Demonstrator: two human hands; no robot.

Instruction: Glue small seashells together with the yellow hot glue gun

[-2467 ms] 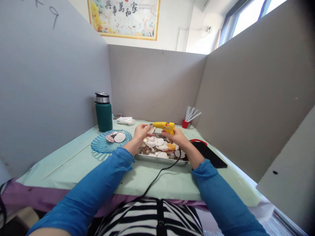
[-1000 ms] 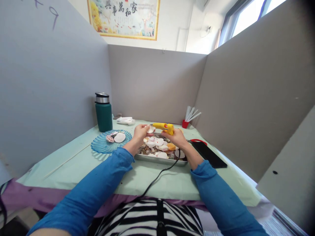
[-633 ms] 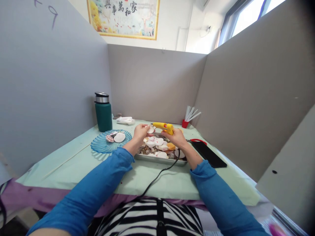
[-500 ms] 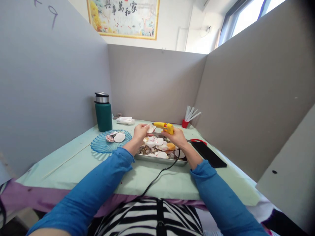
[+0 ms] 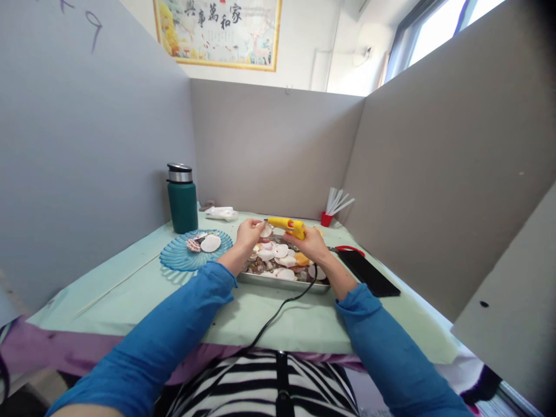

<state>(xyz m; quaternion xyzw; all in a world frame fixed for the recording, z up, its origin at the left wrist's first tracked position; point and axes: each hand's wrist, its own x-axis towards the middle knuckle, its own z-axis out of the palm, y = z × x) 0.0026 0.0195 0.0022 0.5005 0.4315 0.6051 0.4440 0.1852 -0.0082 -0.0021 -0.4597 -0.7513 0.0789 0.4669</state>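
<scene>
Pinched in my left hand [image 5: 249, 236] is a pale seashell [image 5: 266, 230], held above the far left part of a metal tray. My right hand [image 5: 311, 243] grips a yellow glue gun [image 5: 287, 225], its nozzle pointing left at the shell. Whether the tip touches the shell is hard to tell. A black cord [image 5: 278, 315] runs from the gun down over the table's front edge. Under both hands lies the metal tray [image 5: 278, 282], heaped with white, orange and brown shells [image 5: 281, 251].
On the left, a blue scalloped plate [image 5: 171, 255] carries several shells, with a green bottle [image 5: 183, 205] behind it. White glue sticks [image 5: 336, 201] stand in a red cup [image 5: 327, 219]. A black flat slab [image 5: 369, 273] and red-handled scissors [image 5: 354, 249] lie right. Grey partitions [image 5: 278, 145] enclose the table.
The glue gun has shifted slightly left and down, its nozzle now closer over the shell. My left hand has barely moved and keeps its hold.
</scene>
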